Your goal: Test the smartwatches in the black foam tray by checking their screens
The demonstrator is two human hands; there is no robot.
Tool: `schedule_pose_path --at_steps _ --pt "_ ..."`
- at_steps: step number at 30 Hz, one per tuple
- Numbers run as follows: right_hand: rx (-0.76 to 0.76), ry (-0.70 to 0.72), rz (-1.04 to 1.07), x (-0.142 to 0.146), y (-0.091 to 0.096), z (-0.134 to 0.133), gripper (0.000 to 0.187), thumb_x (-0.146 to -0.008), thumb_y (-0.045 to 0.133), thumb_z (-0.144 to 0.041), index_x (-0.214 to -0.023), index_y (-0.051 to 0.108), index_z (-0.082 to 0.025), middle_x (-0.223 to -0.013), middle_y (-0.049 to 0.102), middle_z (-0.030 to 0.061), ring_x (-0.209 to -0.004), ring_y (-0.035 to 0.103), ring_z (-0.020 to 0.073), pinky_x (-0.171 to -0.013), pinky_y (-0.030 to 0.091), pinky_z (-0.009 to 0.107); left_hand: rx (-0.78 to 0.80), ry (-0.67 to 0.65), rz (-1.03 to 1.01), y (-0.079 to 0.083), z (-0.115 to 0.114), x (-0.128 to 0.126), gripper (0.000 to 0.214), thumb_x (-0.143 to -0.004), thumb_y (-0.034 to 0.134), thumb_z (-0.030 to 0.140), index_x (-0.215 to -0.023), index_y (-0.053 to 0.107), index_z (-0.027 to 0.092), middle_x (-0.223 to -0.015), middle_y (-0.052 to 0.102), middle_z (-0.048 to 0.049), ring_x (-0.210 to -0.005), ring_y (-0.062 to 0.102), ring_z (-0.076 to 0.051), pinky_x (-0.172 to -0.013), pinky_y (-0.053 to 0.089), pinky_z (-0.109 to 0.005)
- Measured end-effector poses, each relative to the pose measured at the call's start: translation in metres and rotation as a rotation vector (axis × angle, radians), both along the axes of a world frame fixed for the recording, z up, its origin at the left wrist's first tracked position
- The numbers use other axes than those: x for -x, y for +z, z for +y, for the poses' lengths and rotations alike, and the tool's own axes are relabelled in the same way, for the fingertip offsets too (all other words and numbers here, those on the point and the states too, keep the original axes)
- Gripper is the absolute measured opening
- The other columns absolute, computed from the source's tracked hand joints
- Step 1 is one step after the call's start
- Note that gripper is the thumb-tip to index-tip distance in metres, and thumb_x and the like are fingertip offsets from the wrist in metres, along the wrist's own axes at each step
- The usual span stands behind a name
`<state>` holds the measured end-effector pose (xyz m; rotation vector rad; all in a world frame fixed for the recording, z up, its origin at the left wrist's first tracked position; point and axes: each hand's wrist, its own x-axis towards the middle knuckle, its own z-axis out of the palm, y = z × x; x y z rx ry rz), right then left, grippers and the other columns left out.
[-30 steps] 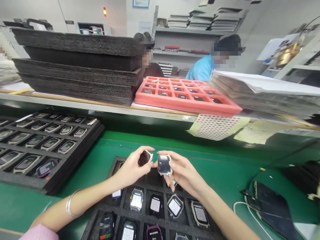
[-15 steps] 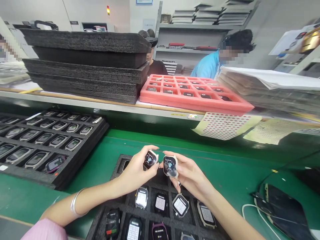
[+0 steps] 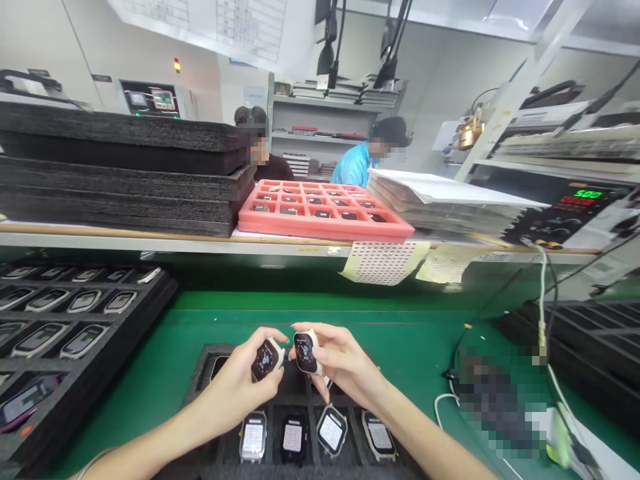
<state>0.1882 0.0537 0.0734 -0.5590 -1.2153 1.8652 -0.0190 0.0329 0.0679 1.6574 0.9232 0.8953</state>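
My left hand is closed on a smartwatch with a light case and a lit dark face. Just beside it, my right hand pinches a second smartwatch by its edges, its lit face turned towards me. Neither watch shows a strap. Both hands hover over a black foam tray with square pockets. In the tray's nearer row lie a silver watch, a black watch, a tilted watch and a pale-cased watch, all with lit white screens. My hands hide part of the back row.
Another foam tray of watches stands at the left. On the shelf are stacked black foam trays, a pink foam tray, a stack of papers and a power supply. Cables hang at the right. Two people are behind.
My view has tilted up and swung right, bringing the power supply and hanging cables into sight. Both hands keep hold of their watches, which have turned slightly.
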Motion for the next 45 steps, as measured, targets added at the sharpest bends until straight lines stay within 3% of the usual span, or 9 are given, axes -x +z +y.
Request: schedule_pose_path --at_steps 11,17,45 --pt "-0.021 -0.015 -0.011 0.003 0.003 -0.005 0.037 -0.081 0.073 -0.026 -0.117 0.067 -0.018 -0.091 0.072 0.0118 -0.044 0.061 0.0099 -0.039 0.052 0.019 -0.011 0.036 -0.023 0.003 0.0 0.003 0.032 -0.085 0.053 0.021 -0.116 0.048 0.023 -0.091 0.054 0.001 -0.079 0.048 -0.014 -0.073 0.039 -0.024" --pt "-0.034 0.003 -0.042 0.002 0.002 -0.003 0.036 -0.084 0.07 -0.025 -0.119 0.065 -0.02 -0.095 0.07 0.0115 -0.047 0.06 0.0092 -0.04 0.051 0.019 -0.007 0.033 -0.014 0.009 0.0 0.003 0.03 -0.084 0.052 0.018 -0.114 0.048 0.021 -0.078 0.049 0.0038 -0.07 0.044 -0.012 -0.067 0.037 -0.022" --pt "-0.042 -0.066 -0.122 0.004 0.006 -0.007 0.049 -0.081 0.072 -0.03 -0.127 0.06 -0.019 -0.093 0.071 0.0114 -0.044 0.057 0.0101 -0.038 0.047 0.021 -0.104 0.101 0.038 0.013 -0.002 0.005 0.035 -0.084 0.052 0.021 -0.119 0.048 0.02 -0.078 0.054 0.0027 -0.072 0.051 -0.013 -0.068 0.041 -0.023"
